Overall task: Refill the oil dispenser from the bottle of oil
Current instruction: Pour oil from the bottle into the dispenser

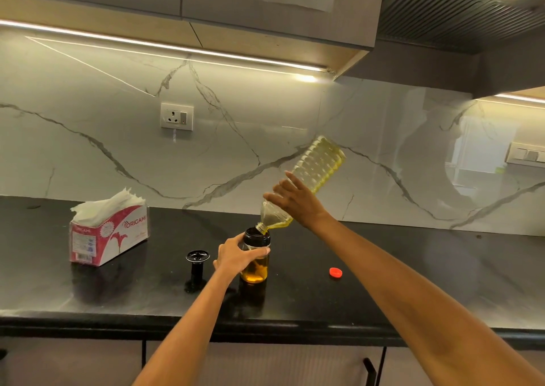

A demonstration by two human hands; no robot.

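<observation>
Here, on the counter (383,291), a tissue box (110,235) is seen at 9 o'clock of the dispenser (256,257). The bottle (317,164) is tipped, neck in the dispenser's mouth, gripped by the right hand (295,198). The dispenser is clasped by the left hand (236,255), fingers curled round it. The dispenser's top (197,263) stands at its 9 o'clock, a red cap (335,272) at 3.

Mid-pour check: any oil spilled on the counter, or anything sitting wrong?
No spill shows on the counter. The oil bottle is tipped with its mouth at the dispenser opening. The dispenser's black top and the red cap lie off to either side, as expected.
</observation>
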